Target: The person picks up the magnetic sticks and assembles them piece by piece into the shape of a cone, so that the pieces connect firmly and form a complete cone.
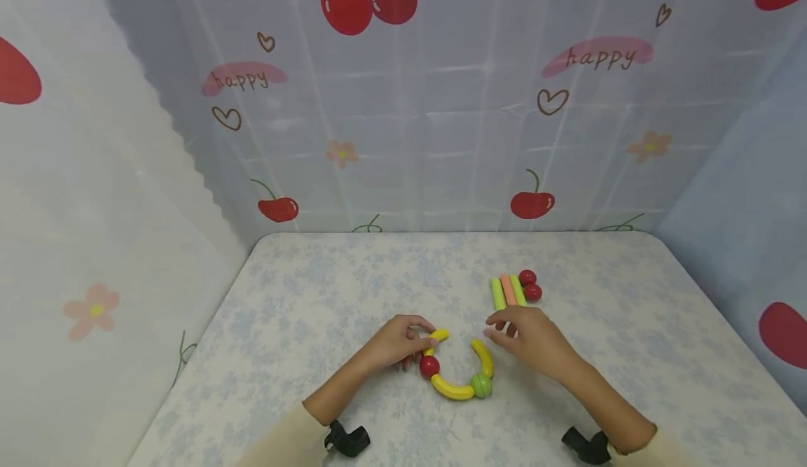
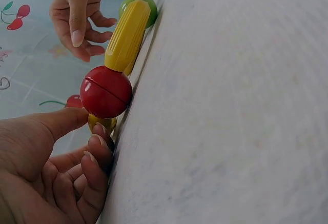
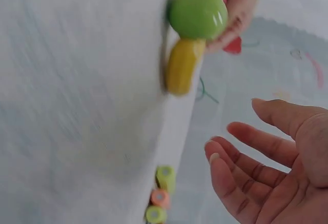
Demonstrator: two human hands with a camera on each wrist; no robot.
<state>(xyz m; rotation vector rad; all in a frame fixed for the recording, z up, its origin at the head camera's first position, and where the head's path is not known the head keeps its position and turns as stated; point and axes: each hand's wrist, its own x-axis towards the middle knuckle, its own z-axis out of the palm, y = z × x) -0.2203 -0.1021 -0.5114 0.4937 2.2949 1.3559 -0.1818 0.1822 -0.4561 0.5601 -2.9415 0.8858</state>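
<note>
Curved yellow pieces and balls form an open ring on the table. My left hand (image 1: 397,341) pinches the upper-left curved yellow piece (image 1: 440,335) between thumb and fingers; its end shows at the fingertips in the left wrist view. Below it comes a red ball (image 1: 429,366), then a second yellow piece (image 1: 452,389), a green ball (image 1: 481,385) and a third yellow piece (image 1: 483,357) with a free upper end. My right hand (image 1: 532,334) hovers right of that end, holding nothing, its fingers loosely bent and apart in the right wrist view (image 3: 261,167).
Beyond my right hand lie side-by-side rods (image 1: 508,290), two yellow-green and one orange, partly hidden by the hand. Two red balls (image 1: 530,285) sit beside them. Patterned curtains (image 1: 403,124) stand at the table's back and sides. Black devices (image 1: 347,440) are at both wrists.
</note>
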